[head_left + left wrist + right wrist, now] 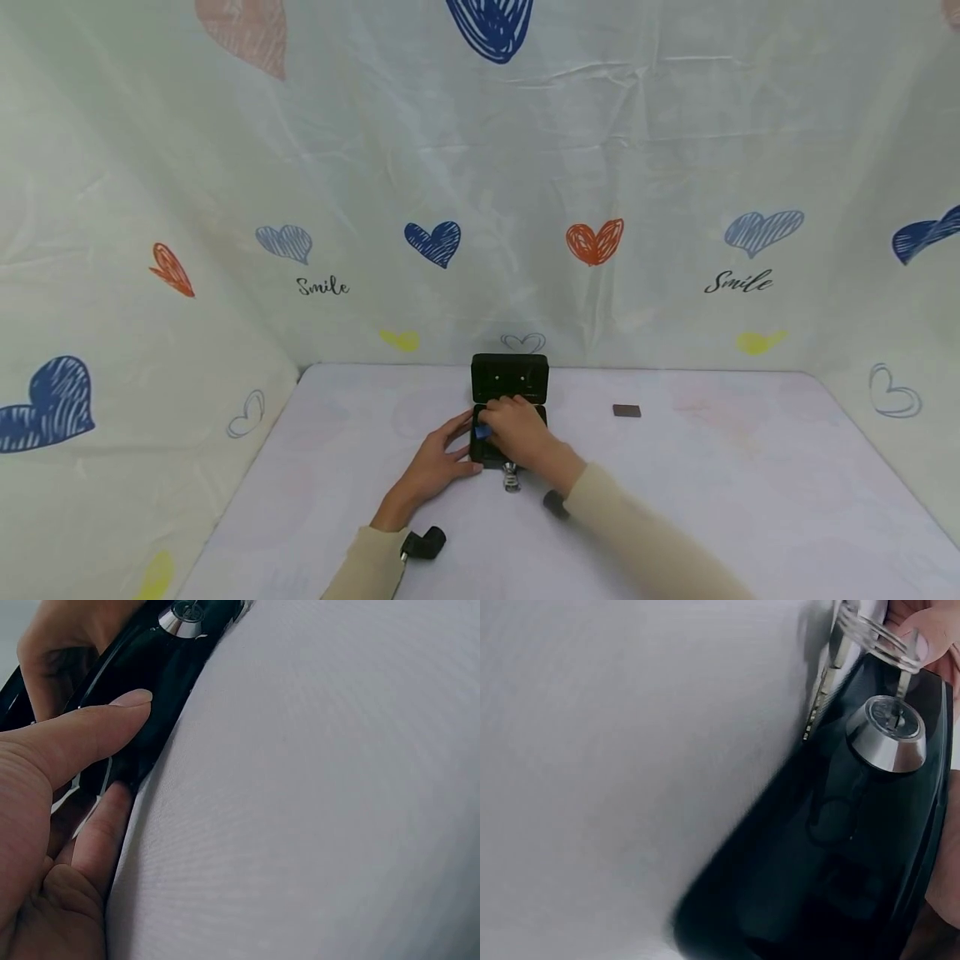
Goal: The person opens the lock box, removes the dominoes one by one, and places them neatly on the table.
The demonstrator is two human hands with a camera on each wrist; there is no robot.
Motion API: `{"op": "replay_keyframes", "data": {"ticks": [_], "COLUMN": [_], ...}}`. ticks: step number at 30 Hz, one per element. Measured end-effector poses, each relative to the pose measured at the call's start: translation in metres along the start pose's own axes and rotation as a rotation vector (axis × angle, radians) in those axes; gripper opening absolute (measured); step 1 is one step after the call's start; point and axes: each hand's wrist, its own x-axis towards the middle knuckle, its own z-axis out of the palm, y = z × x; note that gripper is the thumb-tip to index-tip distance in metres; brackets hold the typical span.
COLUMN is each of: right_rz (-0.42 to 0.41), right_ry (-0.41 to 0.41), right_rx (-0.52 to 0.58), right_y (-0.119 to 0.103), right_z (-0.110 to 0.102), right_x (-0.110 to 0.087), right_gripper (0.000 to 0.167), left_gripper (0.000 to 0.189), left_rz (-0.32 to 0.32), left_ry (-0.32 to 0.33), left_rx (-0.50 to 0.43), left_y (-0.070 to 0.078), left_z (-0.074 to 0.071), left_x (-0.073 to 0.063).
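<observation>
A black lockbox (487,458) stands with its lid (510,377) raised at the back. My left hand (437,460) holds its left end, thumb on the front face and the other fingers along the side. My right hand (519,431) reaches into the box, fingers bent downward and the fingertips hidden. Beside those fingers shows a small blue piece (482,432); I cannot tell whether they pinch it. On the box front, a round silver lock (887,739) has a key in it, and a ring (877,641) with another key hangs from that.
A small dark flat rectangle (626,411) lies on the white tabletop (712,483), to the right of the box. Behind the table hangs a pale curtain (517,167) printed with hearts. Black wrist cameras stick out near both sleeves.
</observation>
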Motion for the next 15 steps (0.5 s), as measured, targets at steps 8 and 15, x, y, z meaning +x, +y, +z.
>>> {"op": "replay_keyframes", "data": {"ticks": [8,15], "right_rz": [0.012,-0.024], "right_ry": [-0.025,0.04], "right_rx": [-0.054,-0.078], "right_y": [-0.0012,0.0017], "right_z": [-0.0005,0.0004], "right_x": [0.0026,-0.0031], "right_gripper": [0.018,0.016], "left_gripper": [0.088,0.089], "left_rz": [0.006,-0.004], "left_ry": [-0.002,-0.006], "left_rx": [-0.014,-0.023], "left_y": [-0.0006,0.0004], "left_z": [-0.0003,0.0001], "left_x": [0.0005,-0.0007]}}
